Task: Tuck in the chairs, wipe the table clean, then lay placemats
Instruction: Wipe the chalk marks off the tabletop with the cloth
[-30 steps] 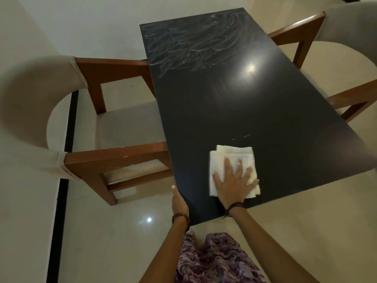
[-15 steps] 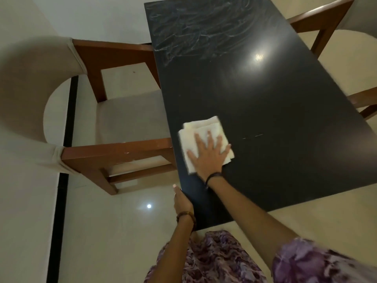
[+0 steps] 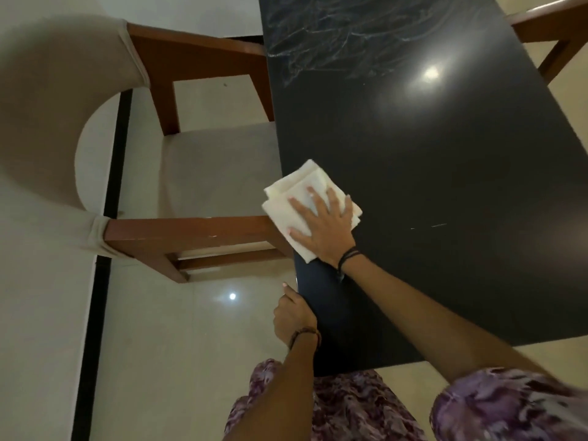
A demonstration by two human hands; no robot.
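Observation:
A long black table runs away from me, with pale wipe smears at its far end. My right hand lies flat with spread fingers on a folded white cloth, pressing it onto the table's left edge; part of the cloth overhangs that edge. My left hand rests against the left edge near the close corner, its fingers hidden below the top. A wooden chair with a beige seat and curved back stands at the table's left side, its seat partly under the top.
A second wooden chair shows at the table's right side, cut off by the frame. The floor is pale glossy tile with a black strip on the left. My patterned purple clothing fills the bottom.
My right hand has slid the cloth from the near middle of the table leftward and away to the left edge. The left hand has stayed at the edge.

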